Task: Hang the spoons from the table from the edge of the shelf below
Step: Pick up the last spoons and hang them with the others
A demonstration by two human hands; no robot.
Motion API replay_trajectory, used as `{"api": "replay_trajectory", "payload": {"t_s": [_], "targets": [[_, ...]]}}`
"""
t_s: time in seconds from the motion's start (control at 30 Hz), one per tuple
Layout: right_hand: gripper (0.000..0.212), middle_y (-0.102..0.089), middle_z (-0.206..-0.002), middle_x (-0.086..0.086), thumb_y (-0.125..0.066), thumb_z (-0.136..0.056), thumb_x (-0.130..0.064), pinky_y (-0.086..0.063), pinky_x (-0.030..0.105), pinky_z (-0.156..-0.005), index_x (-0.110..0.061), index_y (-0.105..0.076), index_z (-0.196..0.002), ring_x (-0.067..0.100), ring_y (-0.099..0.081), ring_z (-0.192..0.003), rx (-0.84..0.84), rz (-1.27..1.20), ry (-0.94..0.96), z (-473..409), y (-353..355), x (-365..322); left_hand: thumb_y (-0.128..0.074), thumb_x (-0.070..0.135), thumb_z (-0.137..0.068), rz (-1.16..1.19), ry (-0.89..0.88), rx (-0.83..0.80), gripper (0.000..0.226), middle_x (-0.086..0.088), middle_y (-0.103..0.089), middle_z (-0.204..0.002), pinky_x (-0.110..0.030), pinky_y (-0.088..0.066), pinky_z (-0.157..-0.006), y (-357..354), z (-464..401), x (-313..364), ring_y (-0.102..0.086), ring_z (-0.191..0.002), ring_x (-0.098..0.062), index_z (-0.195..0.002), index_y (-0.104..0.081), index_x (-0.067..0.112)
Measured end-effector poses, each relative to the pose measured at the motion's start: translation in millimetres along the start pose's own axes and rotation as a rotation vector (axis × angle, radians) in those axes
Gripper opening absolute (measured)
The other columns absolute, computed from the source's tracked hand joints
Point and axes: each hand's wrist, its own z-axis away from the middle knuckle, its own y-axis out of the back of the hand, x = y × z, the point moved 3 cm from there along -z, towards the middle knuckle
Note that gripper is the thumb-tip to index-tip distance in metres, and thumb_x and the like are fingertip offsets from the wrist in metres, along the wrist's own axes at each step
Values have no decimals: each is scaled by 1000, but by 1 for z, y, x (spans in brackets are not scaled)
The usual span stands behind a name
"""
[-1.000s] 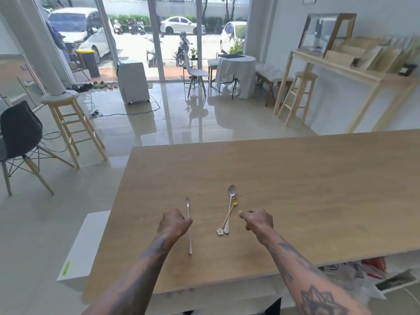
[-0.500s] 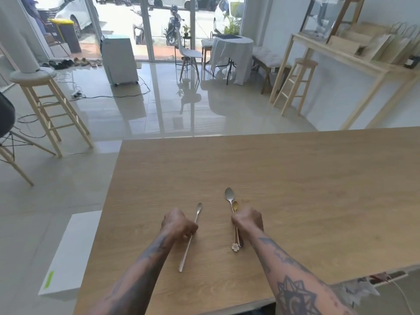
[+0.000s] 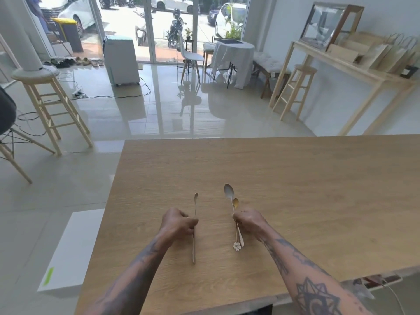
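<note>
Three spoons are on the wooden table [image 3: 295,183]. My left hand [image 3: 178,222] is closed around the middle of a long thin silver spoon [image 3: 194,244], its small bowl pointing away from me. My right hand [image 3: 248,221] grips two spoons together: a larger silver spoon [image 3: 228,190] and a small gold spoon [image 3: 236,203] with a white flower end [image 3: 237,246] that sticks out toward me. Whether the spoons still touch the tabletop I cannot tell. The shelf below the table is hidden, apart from some clutter at the lower right.
A white box [image 3: 72,248] lies on the floor left of the table. Wooden stools [image 3: 48,103] and a dark chair [image 3: 6,123] stand at the left. A wooden side table [image 3: 354,71] with paper bags lines the right wall. Cables cross the tiled floor.
Both hands have closed on the spoons: the left on the long thin spoon, the right on the silver and gold pair. The long spoon now lies straighter. The view has shifted slightly.
</note>
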Motion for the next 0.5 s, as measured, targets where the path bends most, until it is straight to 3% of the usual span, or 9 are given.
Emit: {"api": "replay_trajectory", "payload": {"t_s": [0.1,0.23,0.37,0.5], "targets": [[32,-52,-66,-1,-61,-90,-17,-35,22,-51,-20,-49,-61,10,-45,-56,-62,-92,70,9,3,-4,-78,17,-69,147,-42,-6,10,-5,-73,-60,-24,-50,-57,7,6,0,-64,-53,-10,-69,-77,7],[16,-58,-76,4,-62,-92,-22,-38,24,-57,-15,-57,-79,13,-51,-65,-118,-179,170,28,6,-16,-76,11,-79,285,-116,-57,12,-8,-71,-66,-20,-50,-54,17,23,10,-63,-56,-13,-83,-76,0],[16,-58,-70,3,-63,-92,-20,-36,25,-57,-14,-58,-78,12,-50,-61,-117,-248,243,55,10,-30,-73,12,-84,279,-212,-79,11,-8,-70,-69,-23,-50,-61,25,54,21,-63,-61,-14,-86,-75,1],[18,-56,-70,5,-61,-93,-17,-34,26,-57,-13,-56,-76,14,-48,-60,-134,-281,306,95,18,-38,-73,10,-84,320,-283,-43,10,-8,-68,-66,-21,-47,-59,30,98,29,-60,-58,-13,-84,-74,0]]}}
